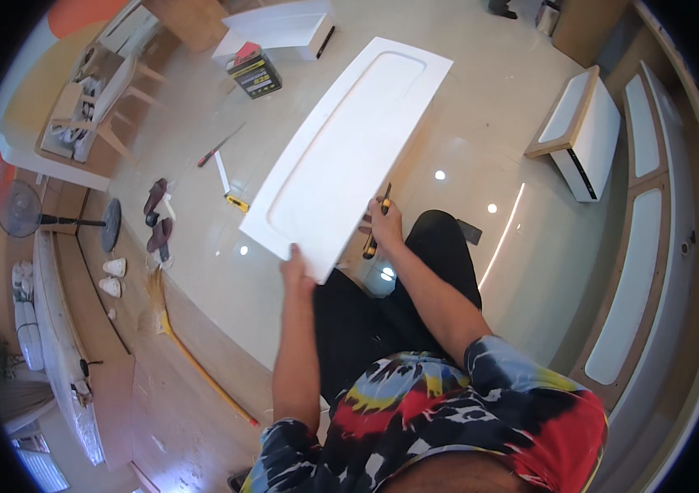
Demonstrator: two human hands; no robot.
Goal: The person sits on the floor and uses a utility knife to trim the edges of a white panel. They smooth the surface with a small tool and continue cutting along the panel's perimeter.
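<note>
A long white panel [349, 135] with a rounded recessed outline stretches away in front of me, tilted over the floor. My left hand [298, 267] grips its near corner, thumb on the upper face and the fingers hidden beneath. Beside the panel's right edge, my right hand [385, 223] is closed round a yellow-and-black utility knife [370, 246]; the knife sticks out on both sides of the fist. Whether its blade is out I cannot tell. The right fingertips are close to the panel's edge, partly hidden.
Left of the panel lie a try square [236, 201] with a yellow handle and a thin red-handled tool [206, 158]. A black tin [256, 76] stands beyond. Sandals [157, 195], a broom [202, 366] and a fan [110, 224] are further left. A white cabinet piece [586, 135] stands right.
</note>
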